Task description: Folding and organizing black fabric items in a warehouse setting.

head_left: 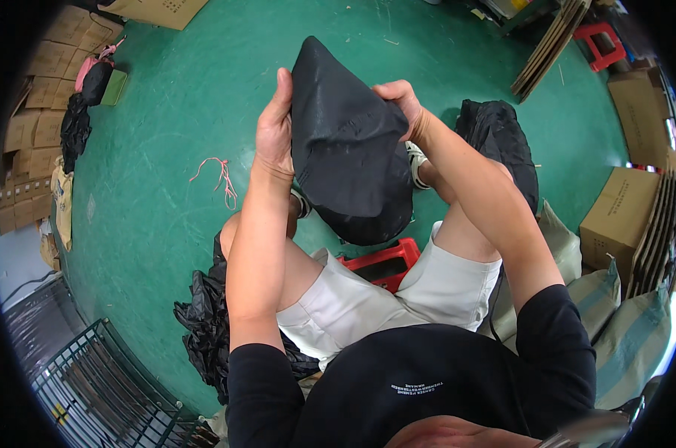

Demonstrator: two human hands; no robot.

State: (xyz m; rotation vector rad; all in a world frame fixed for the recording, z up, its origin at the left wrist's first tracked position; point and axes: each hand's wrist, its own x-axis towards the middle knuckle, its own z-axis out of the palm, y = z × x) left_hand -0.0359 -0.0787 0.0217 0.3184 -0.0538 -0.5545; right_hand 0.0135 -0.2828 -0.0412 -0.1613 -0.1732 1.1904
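A black fabric piece (345,127), smooth and pointed at its far end, is held up between my two hands in front of my knees. My left hand (275,134) supports its left side, with the thumb upright and the fingers hidden behind the fabric. On the right side, my right hand (402,108) grips the edge, its thumb over the top and most fingers out of sight. Beneath it a rounded black bundle (375,224) is partly covered; I cannot make out its exact kind.
A red plastic stool (390,261) shows between my legs. Crumpled black fabric (203,328) lies at left, and a black bundle (502,138) beside my right leg. Pink string (224,183) lies on the green floor. Cartons (614,216) and woven sacks (629,343) stand at right, a metal rack (106,388) lower left.
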